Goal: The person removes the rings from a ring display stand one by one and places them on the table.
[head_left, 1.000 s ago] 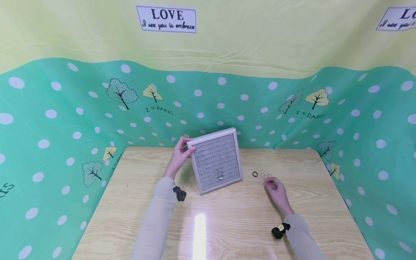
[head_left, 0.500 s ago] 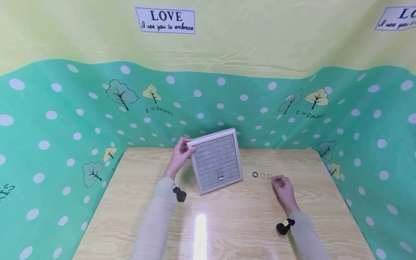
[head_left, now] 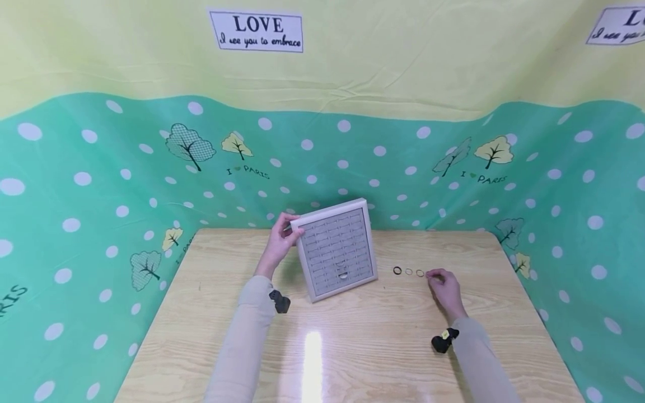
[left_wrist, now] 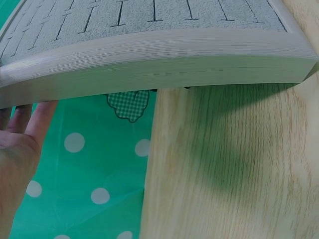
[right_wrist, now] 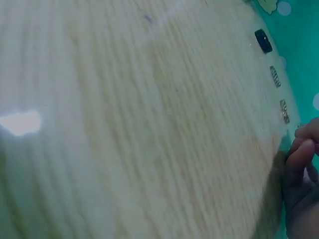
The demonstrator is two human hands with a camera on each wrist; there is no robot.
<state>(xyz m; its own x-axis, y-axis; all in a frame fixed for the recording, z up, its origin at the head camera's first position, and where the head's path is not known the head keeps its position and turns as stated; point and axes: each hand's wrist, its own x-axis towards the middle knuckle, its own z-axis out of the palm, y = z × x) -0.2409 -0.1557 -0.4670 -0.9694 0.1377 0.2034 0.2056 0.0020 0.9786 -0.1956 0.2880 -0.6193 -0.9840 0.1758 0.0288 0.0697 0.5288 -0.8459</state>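
My left hand (head_left: 278, 240) grips the upper left corner of a ring display tray (head_left: 335, 246), thumb on the front and fingers behind. The tray stands tilted on the table, a pale frame round a grey slotted insert; a silvery ring (head_left: 343, 275) sits in a lower slot. On the table to its right lie a black ring (head_left: 397, 270), a thin ring (head_left: 409, 271) and another thin ring (head_left: 420, 273) in a row. At the row's right end my right hand (head_left: 445, 291) pinches a small ring, mostly hidden by the fingertips (right_wrist: 304, 144) in the right wrist view.
The wooden table (head_left: 373, 347) carries a bright light reflection near the front. A green dotted cloth (head_left: 282, 145) hangs behind and at both sides, close behind the tray. Each wrist wears a small black camera (head_left: 443, 340).
My right hand has moved right along the row of rings, from below the rightmost thin ring to just beyond it. The left hand and the tray have stayed in place.
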